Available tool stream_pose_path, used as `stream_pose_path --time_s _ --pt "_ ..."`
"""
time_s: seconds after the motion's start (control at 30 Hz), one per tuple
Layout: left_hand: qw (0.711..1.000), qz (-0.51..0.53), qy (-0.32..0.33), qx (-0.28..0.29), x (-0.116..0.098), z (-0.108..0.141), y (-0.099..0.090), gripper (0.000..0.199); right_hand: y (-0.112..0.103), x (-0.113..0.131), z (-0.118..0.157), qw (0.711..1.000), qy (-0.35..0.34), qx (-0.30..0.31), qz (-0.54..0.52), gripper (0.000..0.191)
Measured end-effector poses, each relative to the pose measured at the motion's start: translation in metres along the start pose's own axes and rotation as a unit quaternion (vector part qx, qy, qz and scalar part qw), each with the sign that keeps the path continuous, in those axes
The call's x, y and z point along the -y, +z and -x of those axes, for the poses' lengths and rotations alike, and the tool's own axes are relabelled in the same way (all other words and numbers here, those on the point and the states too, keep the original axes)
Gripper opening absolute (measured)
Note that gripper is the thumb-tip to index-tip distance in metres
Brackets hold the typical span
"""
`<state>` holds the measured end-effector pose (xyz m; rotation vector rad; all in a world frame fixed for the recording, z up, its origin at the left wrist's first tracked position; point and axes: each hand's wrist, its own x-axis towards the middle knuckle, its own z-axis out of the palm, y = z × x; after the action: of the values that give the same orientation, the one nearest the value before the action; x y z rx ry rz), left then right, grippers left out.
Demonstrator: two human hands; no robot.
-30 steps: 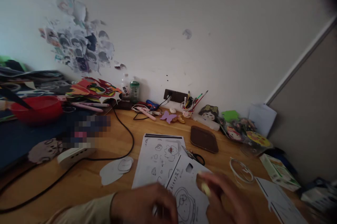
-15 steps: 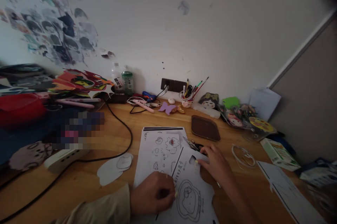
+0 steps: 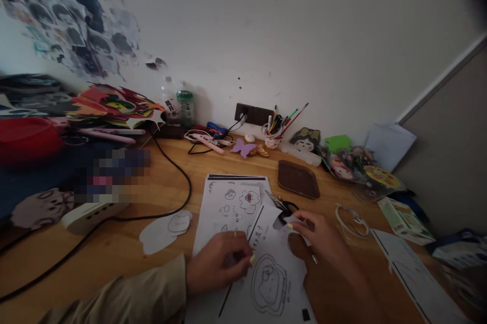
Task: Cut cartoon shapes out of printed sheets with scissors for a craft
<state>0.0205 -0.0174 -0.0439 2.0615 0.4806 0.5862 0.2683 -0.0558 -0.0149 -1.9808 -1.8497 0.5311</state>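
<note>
A white paper sheet printed with a rounded cartoon outline and lettering lies between my hands, its right side cut into a wavy edge. My left hand, in a beige sleeve, pinches the sheet near its left margin. With thumb and fingers together, my right hand grips the upper right part, where the paper curls beside a cut-out gap. Black-handled scissors lie just beyond that hand, blades pointing away to the left. Underneath is another printed sheet with small line drawings.
A brown tray sits behind the scissors. White paper cut-outs lie left, near a black cable and a white power strip. To the right are a coiled white cable, a box and a printed sheet. A pen cup stands behind.
My right hand has bent the upper right part of the sheet, so it now curls and the gap opens wider. My left hand still pinches the sheet. The view has tipped slightly downward.
</note>
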Motion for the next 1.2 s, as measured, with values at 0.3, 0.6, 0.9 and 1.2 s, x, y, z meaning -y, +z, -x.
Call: stream_pose_path --time_s 0.3,0.6,0.9,1.2 --pt "0.983 0.103 -0.126 -0.083 0.011 -0.002 0.002 0.044 -0.009 0.020 0.016 0.983 -0.081 0.092 -0.139 0.015" --pt "0.960 0.197 -0.197 -0.024 0.009 -0.005 0.001 0.023 0.000 0.022 0.019 0.962 -0.046 0.098 -0.250 0.019" --pt "0.936 0.269 -0.216 -0.061 -0.011 -0.001 -0.014 0.027 -0.008 0.017 0.025 0.944 0.022 0.043 -0.327 0.031" --pt "0.961 0.216 -0.170 -0.035 -0.011 0.003 -0.016 0.027 -0.015 0.014 0.029 0.939 0.020 0.081 -0.333 0.029"
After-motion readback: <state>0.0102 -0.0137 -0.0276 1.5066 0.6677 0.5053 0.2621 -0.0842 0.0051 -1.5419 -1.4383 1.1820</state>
